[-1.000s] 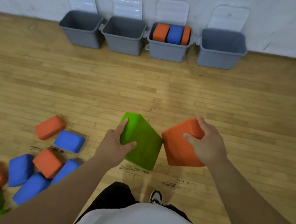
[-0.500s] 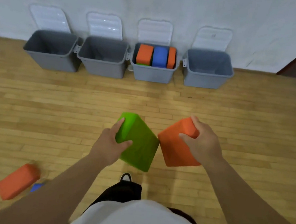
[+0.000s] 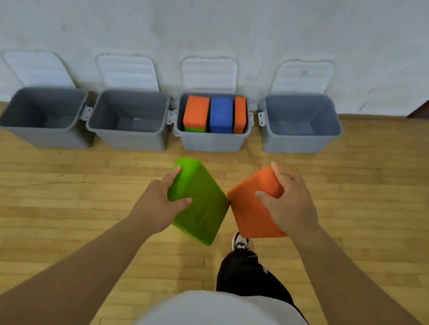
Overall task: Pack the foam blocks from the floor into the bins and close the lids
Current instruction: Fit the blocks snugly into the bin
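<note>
Left hand [image 3: 155, 205] grips green block [image 3: 201, 205], right hand [image 3: 289, 206] grips orange block [image 3: 252, 210]; both held above the floor [image 3: 47, 198], corners touching. Four grey bins [image 3: 210, 141] along the wall, lids up; third from left holds orange, blue, green blocks.

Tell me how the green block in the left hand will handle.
The green block is probably light for its size: the left hand alone holds it by one edge, tilted. It seems fairly stiff, as its edges look straight in that grip. Flat faces make rolling unlikely.
</note>
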The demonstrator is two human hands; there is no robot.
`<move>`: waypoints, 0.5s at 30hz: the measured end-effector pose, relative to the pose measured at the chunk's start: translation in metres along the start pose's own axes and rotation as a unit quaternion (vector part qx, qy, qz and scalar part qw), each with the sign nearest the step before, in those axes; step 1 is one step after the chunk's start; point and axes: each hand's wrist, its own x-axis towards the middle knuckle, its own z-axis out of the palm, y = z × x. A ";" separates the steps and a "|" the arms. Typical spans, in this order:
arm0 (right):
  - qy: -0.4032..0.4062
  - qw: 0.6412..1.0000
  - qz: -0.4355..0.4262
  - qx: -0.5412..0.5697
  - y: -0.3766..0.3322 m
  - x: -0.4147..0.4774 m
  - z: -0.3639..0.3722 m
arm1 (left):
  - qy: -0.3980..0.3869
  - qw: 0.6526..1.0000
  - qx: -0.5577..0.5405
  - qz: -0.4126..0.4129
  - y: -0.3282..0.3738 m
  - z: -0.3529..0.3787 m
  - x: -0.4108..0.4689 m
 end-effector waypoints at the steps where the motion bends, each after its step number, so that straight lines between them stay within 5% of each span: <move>1: -0.007 1.000 -0.004 -0.004 -0.004 0.027 -0.004 | 0.001 1.000 0.002 -0.003 0.010 -0.003 0.020; 15: -0.103 0.992 -0.062 -0.037 -0.081 0.341 -0.022 | 0.017 0.999 -0.018 -0.034 0.086 -0.072 0.276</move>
